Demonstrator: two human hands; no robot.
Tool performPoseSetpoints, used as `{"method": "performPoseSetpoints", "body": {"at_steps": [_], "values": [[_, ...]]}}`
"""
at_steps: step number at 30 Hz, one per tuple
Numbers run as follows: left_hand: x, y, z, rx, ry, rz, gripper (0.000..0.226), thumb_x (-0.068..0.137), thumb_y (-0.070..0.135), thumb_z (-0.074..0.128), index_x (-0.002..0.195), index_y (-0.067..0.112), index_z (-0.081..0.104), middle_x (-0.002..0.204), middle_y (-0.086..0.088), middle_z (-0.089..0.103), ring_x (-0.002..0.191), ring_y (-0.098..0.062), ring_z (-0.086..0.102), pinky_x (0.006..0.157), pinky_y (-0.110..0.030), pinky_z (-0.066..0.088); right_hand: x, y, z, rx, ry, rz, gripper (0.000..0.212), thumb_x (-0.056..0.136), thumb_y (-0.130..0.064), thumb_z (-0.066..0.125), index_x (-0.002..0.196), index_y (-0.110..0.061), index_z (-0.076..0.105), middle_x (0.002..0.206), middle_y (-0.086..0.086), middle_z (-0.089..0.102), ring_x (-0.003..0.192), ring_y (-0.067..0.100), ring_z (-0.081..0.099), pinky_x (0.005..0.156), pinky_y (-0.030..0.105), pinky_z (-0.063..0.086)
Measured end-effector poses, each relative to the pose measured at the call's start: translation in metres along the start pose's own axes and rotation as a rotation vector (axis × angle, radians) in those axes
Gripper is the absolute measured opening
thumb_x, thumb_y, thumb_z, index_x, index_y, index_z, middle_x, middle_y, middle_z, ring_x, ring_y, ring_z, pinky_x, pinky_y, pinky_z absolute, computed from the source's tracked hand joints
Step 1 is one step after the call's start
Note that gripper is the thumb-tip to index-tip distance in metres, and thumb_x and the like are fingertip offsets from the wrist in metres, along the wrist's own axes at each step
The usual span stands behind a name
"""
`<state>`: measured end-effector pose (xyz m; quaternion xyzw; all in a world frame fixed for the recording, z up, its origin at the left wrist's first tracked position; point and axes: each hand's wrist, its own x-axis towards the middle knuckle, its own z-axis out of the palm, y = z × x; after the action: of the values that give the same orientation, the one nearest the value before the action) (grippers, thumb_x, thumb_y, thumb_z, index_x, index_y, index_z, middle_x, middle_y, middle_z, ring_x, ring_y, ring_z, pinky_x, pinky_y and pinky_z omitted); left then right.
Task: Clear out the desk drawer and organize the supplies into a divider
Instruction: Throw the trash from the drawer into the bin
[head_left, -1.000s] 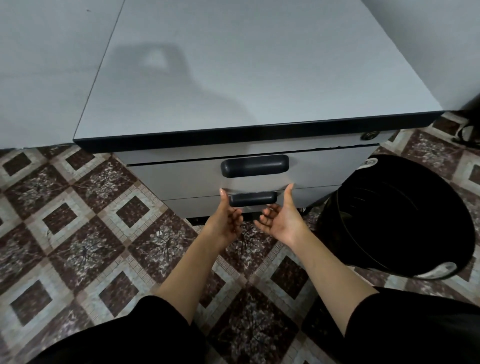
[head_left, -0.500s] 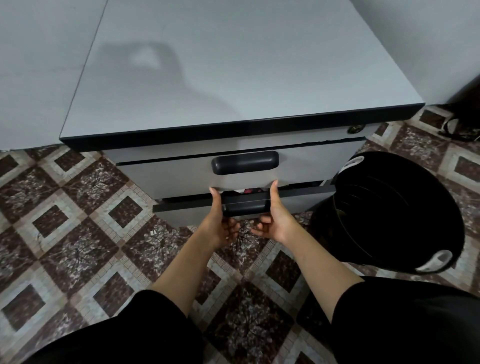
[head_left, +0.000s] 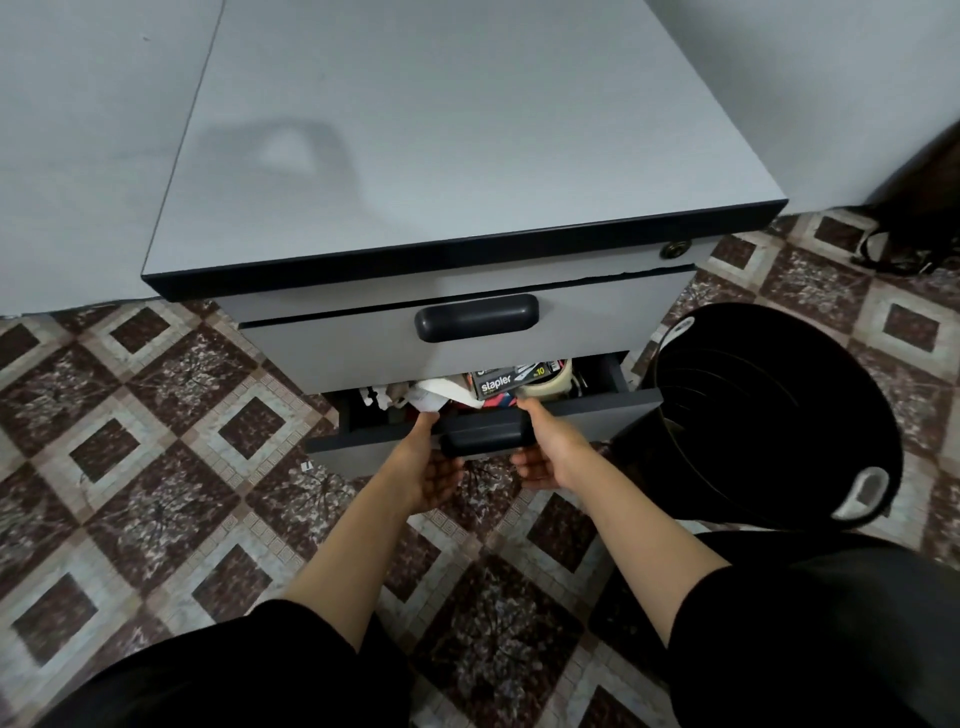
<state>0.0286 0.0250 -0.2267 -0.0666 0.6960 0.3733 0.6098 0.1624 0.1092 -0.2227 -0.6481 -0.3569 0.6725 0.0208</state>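
Observation:
The grey cabinet's second drawer (head_left: 597, 413) is pulled partly out. Both of my hands grip its dark handle (head_left: 485, 434) from below: my left hand (head_left: 428, 467) at the handle's left end, my right hand (head_left: 548, 449) at its right end, thumbs on the drawer's top edge. In the gap I see a box marked "stapler" (head_left: 496, 383), a roll of tape (head_left: 550, 383) and crumpled white paper (head_left: 434, 392). The rest of the drawer's contents is hidden under the upper drawer (head_left: 363, 353).
A black round bin (head_left: 779, 415) stands on the tiled floor right beside the drawer's right end. The cabinet top (head_left: 441, 145) is bare. A dark bag with cables (head_left: 904, 244) lies at the far right by the wall.
My hands went from open in front of the handle to gripping it, and the second drawer has slid out towards me, showing its contents.

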Motion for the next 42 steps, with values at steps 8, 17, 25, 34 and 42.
{"method": "performPoseSetpoints", "body": {"at_steps": [8,17,25,34,42], "values": [[-0.018,-0.040,-0.004,0.085,0.038,0.005,0.048,0.090,0.052,0.045,0.082,0.006,0.058,0.070,-0.006,0.061,0.065,-0.019,0.057,0.065,-0.028,0.041,-0.019,0.041,-0.007,-0.049,0.003,0.009,0.057,0.090,-0.059,0.043,0.106,-0.005,0.055,0.064,0.009,0.061,0.047,0.018,0.052,0.052,0.028,0.048],[-0.045,-0.077,-0.008,0.116,0.052,-0.005,0.052,0.092,0.051,0.043,0.074,0.005,0.058,0.048,-0.003,0.061,0.060,-0.018,0.056,0.057,-0.026,0.042,-0.045,0.075,-0.012,-0.116,0.004,0.019,0.060,0.092,-0.060,0.038,0.116,-0.007,0.051,0.064,0.010,0.062,0.048,0.019,0.053,0.053,0.029,0.049],[-0.052,-0.083,-0.008,0.132,0.077,0.010,0.051,0.094,0.050,0.043,0.077,0.003,0.058,0.058,-0.006,0.061,0.058,-0.019,0.055,0.051,-0.027,0.040,-0.052,0.082,-0.014,-0.161,0.047,0.004,0.064,0.092,-0.061,0.037,0.125,-0.008,0.047,0.075,0.011,0.065,0.049,0.018,0.055,0.047,0.025,0.047],[-0.045,-0.085,-0.011,0.124,0.086,0.020,0.050,0.093,0.048,0.047,0.078,0.001,0.059,0.053,-0.008,0.063,0.061,-0.022,0.057,0.056,-0.029,0.045,-0.042,0.083,-0.008,-0.179,0.079,0.001,0.075,0.085,-0.070,0.036,0.128,-0.009,0.049,0.112,0.014,0.065,0.078,0.025,0.060,0.079,0.037,0.054],[-0.046,-0.084,-0.006,0.136,0.080,0.021,0.048,0.094,0.047,0.042,0.077,0.005,0.055,0.043,-0.004,0.061,0.062,-0.021,0.055,0.061,-0.029,0.043,-0.044,0.080,-0.016,-0.133,0.058,0.014,0.061,0.092,-0.058,0.038,0.129,-0.009,0.045,0.121,0.014,0.061,0.060,0.021,0.062,0.063,0.029,0.055]]}}
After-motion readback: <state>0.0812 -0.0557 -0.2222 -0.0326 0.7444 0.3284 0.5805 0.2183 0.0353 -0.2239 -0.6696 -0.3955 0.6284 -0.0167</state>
